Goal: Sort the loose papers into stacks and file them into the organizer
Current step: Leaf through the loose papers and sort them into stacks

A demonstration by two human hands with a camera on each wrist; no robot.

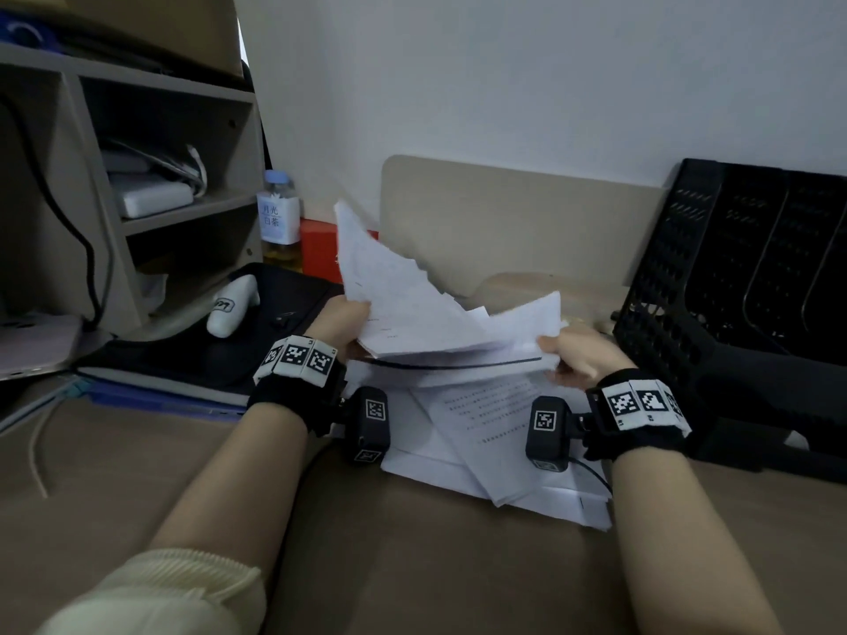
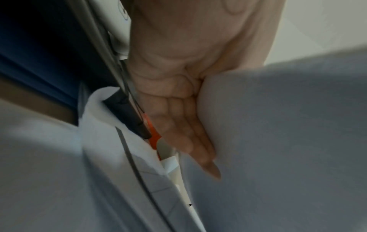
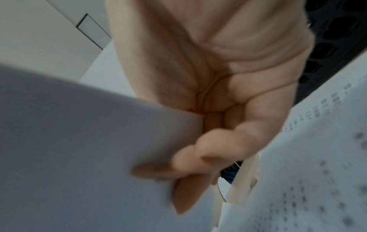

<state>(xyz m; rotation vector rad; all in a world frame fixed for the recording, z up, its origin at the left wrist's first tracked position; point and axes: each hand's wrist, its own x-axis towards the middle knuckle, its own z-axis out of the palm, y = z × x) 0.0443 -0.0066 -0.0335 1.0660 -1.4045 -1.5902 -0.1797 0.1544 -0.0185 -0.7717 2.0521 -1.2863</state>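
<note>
A: Quick one. Hands?

B: Both on the same bundle of papers (image 1: 412, 304), lifted off the desk (image 1: 412, 566). Left hand (image 1: 341, 320) has the bundle's 9 o'clock edge; in the left wrist cam the fingers (image 2: 184, 138) lie straight and flat under the sheets, thumb on top per the head cam. So a flat pinch, not a fist.

A: Right?

B: Right hand (image 1: 580, 352) grips the 3 o'clock corner. Right wrist cam shows fingers (image 3: 198, 160) curled under the sheets, closed round the edge. Blurry, tho.

A: Bundle shape?

B: Messy. Sheets fanned, top ones sticking up twd 11 o'clock, edges not lined up.

A: Other papers?

B: Loose pile (image 1: 495, 451) flat on the desk, right below the held bundle, btwn the two wrists, printed text on the top sheet.

A: Organizer?

B: Black mesh organizer (image 1: 733, 286) at 2 o'clock from the hands, against the wall, just beside the right hand. Can't tell what's inside the slots, too dark.

A: Bkgd?

B: Shelf unit (image 1: 137, 176) at 10 o'clock, bottle (image 1: 278, 222) and red box (image 1: 318, 249) at 11, black bag (image 1: 256, 332) by the left wrist.
</note>
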